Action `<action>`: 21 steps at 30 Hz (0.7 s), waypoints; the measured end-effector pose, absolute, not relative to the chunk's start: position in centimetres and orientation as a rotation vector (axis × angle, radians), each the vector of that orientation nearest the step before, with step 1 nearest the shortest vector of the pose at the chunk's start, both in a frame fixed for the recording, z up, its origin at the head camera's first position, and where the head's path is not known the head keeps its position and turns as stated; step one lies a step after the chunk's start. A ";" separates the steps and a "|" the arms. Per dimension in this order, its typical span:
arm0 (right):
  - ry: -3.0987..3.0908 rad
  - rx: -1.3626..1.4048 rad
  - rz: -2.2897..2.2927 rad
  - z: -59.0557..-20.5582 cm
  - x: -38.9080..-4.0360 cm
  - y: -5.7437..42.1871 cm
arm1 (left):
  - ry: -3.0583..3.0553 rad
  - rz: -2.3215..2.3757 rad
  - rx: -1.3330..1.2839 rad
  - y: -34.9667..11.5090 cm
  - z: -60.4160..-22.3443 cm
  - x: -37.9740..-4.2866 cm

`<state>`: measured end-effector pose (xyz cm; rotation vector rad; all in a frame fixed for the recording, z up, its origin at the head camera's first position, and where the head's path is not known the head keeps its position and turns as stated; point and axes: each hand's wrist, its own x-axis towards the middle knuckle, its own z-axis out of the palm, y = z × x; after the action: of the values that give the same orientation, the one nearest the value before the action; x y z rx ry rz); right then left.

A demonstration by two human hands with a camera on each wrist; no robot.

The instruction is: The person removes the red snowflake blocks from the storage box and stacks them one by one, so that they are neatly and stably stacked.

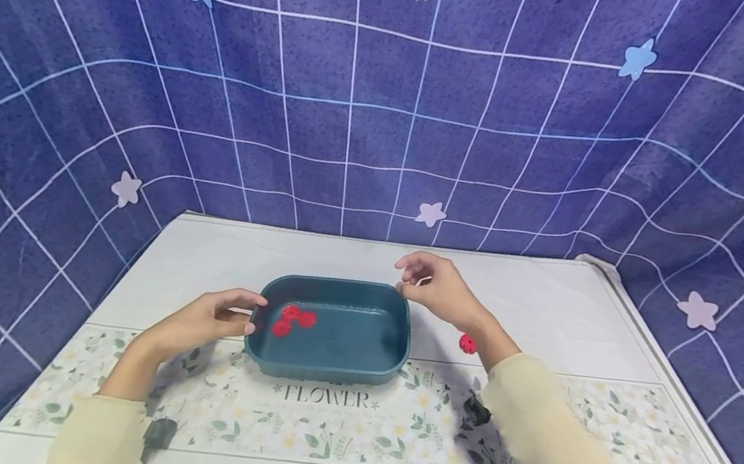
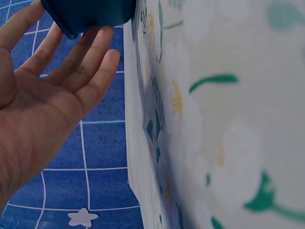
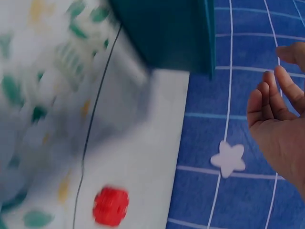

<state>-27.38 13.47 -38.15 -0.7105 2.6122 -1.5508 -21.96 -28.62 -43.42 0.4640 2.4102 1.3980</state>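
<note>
A dark teal rectangular tub (image 1: 325, 373) with rounded corners sits on the table. Several small red notched plastic pieces (image 1: 307, 319) lie inside it, towards its left end. At that end my left hand (image 1: 208, 324) touches the tub, fingers spread and fairly straight in the left wrist view. My right hand (image 1: 435, 287) is by the back right corner of the rim, its fingers loosely bent and nothing seen between them; the right wrist view has it apart from the tub wall. Another red notched piece (image 3: 110, 206) lies on the table beneath my right forearm.
The white table cover (image 1: 222, 244) carries a floral band with printed lettering. A blue curtain (image 1: 385, 132) with grid lines and stars hangs behind and beside the table. A small dark object (image 1: 160, 433) shows beside my left sleeve, another dark one (image 1: 477, 410) beside the right.
</note>
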 end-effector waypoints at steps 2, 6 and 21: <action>2.580 -0.715 -1.558 -38.0 -27.5 12.5 | 2.408 1.398 0.462 -28.7 -43.4 -21.9; 2.527 -0.738 -1.572 -38.0 -27.7 10.5 | 2.401 1.404 0.462 -28.9 -43.4 -21.8; 2.384 -0.748 -1.593 -39.7 -27.8 4.8 | 2.424 1.390 0.470 -28.6 -43.3 -21.8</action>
<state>-27.79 4.82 -39.67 -0.7480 2.3841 -1.5927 -21.82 -28.60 -43.30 0.4696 2.4242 1.3900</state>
